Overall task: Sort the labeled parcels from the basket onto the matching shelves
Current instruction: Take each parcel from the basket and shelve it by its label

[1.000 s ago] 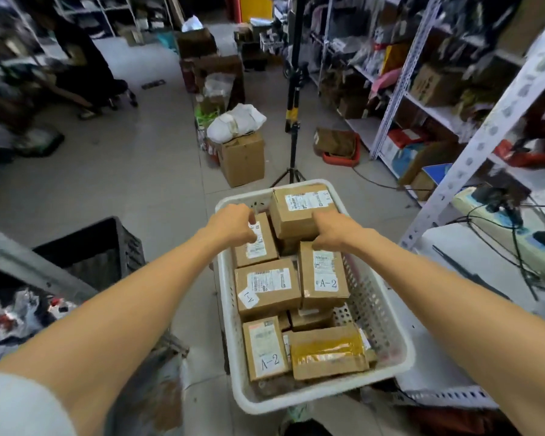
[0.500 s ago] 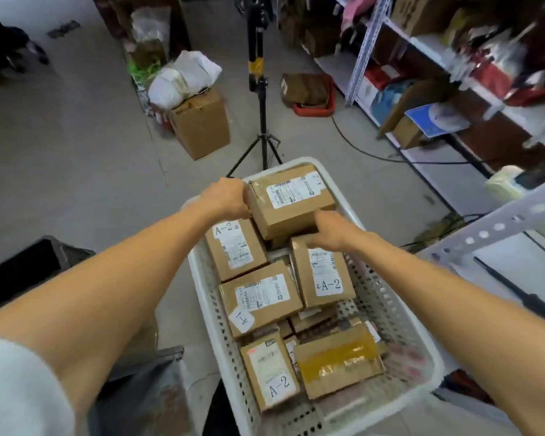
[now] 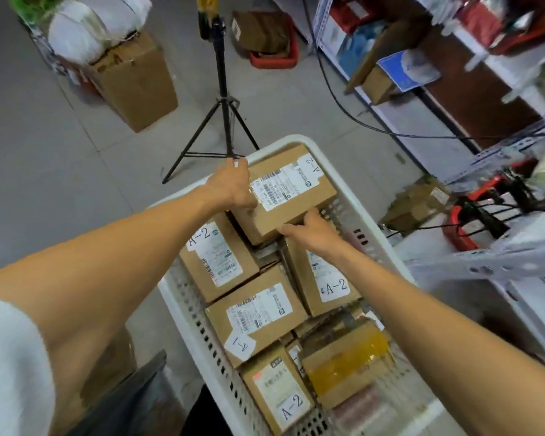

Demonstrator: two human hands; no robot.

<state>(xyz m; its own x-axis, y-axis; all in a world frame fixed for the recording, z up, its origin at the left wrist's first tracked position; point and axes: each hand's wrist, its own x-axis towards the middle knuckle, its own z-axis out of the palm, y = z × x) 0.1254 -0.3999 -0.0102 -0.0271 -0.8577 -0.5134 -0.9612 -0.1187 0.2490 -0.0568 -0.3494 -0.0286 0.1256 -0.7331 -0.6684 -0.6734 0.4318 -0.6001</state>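
Turning at the basket's (image 3: 277, 142) far end, the parcel (image 3: 283, 199) was gripped by left hand (image 3: 233, 187) and right hand (image 3: 312, 229), A-2 label (image 3: 313, 166) newly revealed.

Stockroom: shelves (image 3: 453, 99), parcels (image 3: 255, 313)

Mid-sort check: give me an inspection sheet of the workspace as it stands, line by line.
Surface: grey tiled floor; what the white basket stands on is hidden.
Job's things: top parcel, marked A-2, at the basket's far end; left A-2 parcel, right A-2 parcel, near A-2 parcel, yellow-taped parcel and others around it.
Clutter: cardboard box with a white bag on it; red tray.
Grippers: left hand grips the top parcel's left side; right hand grips its near edge.
Cables: black cable across the floor; more at right, blurred.
Surroundings: tripod beyond the basket; stocked shelving at right.
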